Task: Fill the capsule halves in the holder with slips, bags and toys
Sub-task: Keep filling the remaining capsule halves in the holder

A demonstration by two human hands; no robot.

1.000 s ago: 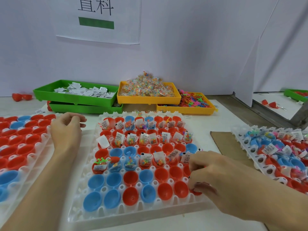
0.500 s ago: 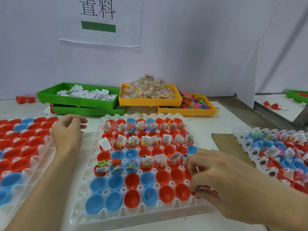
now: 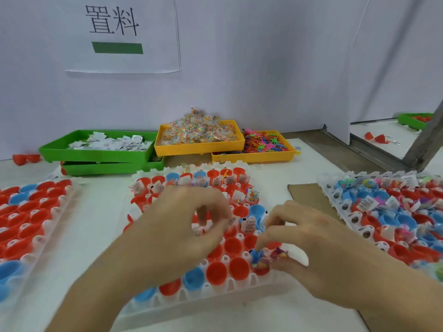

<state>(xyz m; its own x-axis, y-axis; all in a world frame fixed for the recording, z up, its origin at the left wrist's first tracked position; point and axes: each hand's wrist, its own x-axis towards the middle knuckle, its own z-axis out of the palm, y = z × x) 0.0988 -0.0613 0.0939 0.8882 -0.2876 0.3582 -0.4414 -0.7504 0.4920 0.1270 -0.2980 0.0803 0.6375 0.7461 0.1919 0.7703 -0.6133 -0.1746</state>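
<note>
Both hands' grips over the white table: right pinching toys, left seemingly a slip.

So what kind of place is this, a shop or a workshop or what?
Most likely a hand-assembly packing station for toy capsules. A white capsule holder full of red and blue halves, supply trays of paper slips and small bags, and a posted sign suggest production work.

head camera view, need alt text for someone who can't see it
Two bare hands work over a white holder of red and blue capsule halves: the right hand holds small bags of coloured bits at its near right edge, and the left hand hovers, blurred, over the middle. Behind stand a green tray of slips and two yellow trays.
</note>
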